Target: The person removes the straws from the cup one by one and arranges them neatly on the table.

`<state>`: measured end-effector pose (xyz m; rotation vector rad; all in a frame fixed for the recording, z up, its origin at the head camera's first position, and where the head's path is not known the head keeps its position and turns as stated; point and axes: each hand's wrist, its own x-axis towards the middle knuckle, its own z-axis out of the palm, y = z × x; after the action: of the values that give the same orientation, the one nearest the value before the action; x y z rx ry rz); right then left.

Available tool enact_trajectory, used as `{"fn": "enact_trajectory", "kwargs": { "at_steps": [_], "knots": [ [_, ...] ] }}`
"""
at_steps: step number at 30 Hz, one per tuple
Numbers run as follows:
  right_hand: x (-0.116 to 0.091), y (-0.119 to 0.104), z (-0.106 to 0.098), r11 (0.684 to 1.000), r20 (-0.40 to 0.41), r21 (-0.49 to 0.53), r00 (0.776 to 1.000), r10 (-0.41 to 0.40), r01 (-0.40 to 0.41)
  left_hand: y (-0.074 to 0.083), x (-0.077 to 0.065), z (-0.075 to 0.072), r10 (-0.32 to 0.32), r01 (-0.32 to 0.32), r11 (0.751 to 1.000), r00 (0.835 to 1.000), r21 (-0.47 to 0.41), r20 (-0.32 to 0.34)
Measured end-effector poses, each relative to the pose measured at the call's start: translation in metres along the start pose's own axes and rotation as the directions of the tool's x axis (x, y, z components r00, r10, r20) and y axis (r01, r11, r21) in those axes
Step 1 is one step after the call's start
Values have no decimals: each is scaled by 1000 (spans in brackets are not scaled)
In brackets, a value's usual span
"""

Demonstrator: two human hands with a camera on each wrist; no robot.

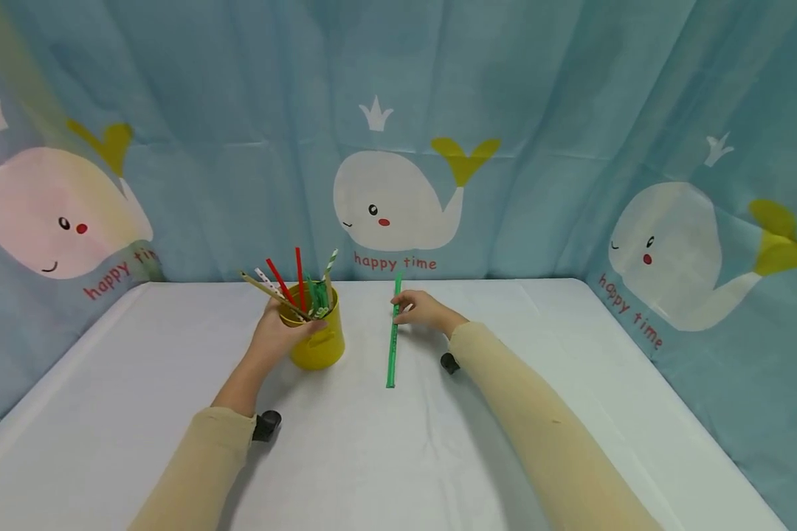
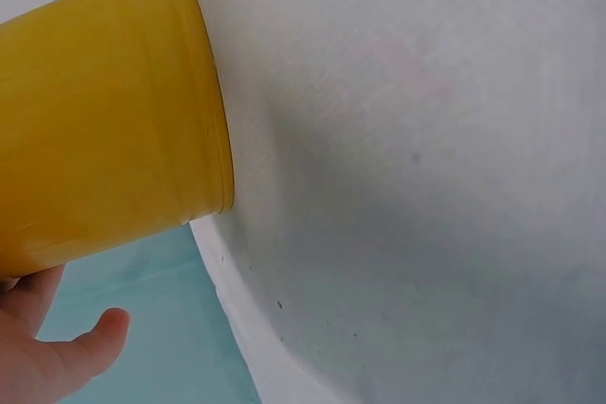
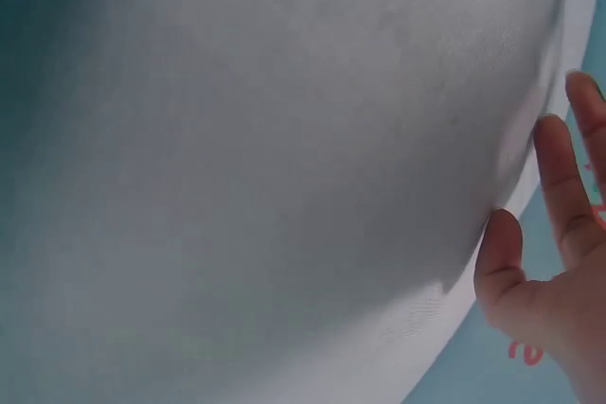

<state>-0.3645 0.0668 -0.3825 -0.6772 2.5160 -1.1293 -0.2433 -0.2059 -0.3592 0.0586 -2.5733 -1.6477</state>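
My left hand (image 1: 280, 338) holds a small yellow bucket (image 1: 319, 352) near its rim, thumb across the front. Paper straws stand in it: red ones (image 1: 299, 276), a white and green striped one (image 1: 331, 263), a tan one (image 1: 268, 289) and several green ones. In the left wrist view the bucket (image 2: 114, 111) fills the upper left, with the left hand's fingers (image 2: 95, 342) below it. To the right of the bucket, my right hand (image 1: 421, 307) pinches a long green straw (image 1: 393, 350) by its upper half. The right wrist view shows the right hand (image 3: 559, 272) but hides the straw.
A white cloth (image 1: 345, 457) covers the table. Behind it and along both sides hangs a blue curtain (image 1: 544, 88) with printed whales. A dark wrist camera (image 1: 267, 425) sits by the left sleeve, another (image 1: 449, 362) by the right.
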Motion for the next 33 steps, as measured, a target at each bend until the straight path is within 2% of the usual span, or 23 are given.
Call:
{"fn": "enact_trajectory", "kwargs": {
  "at_steps": [7, 10, 13, 15, 21, 26, 33],
  "knots": [
    [0, 2, -1, 991, 76, -94, 992, 105, -98, 1, 0, 6, -26, 26, 1000, 1000, 1, -7],
    [-8, -1, -3, 979, 142, -155, 978, 153, -131, 1, 0, 7, -42, 42, 999, 999, 3, -7],
    [-16, -5, -3, 966, 227, -225, 957, 179, -128, 1, -1, 6, -38, 38, 999, 999, 3, -7],
    [-21, -7, -3, 962, 255, -244, 949, 187, -124, 1, -2, 5, -25, 25, 1000, 1000, 5, -9],
    [-25, -7, 0, 964, 227, -230, 955, 188, -135, -1, -1, 0, 1, -1, 1000, 1000, 13, -6],
    [-26, -8, 6, 950, 193, -265, 956, 222, -167, -1, 1, 2, 9, -9, 1000, 1000, 19, -3],
    [-22, -15, 12, 931, 155, -315, 958, 242, -184, -1, -1, 1, -15, 16, 1000, 1000, 24, -9]
  ]
}}
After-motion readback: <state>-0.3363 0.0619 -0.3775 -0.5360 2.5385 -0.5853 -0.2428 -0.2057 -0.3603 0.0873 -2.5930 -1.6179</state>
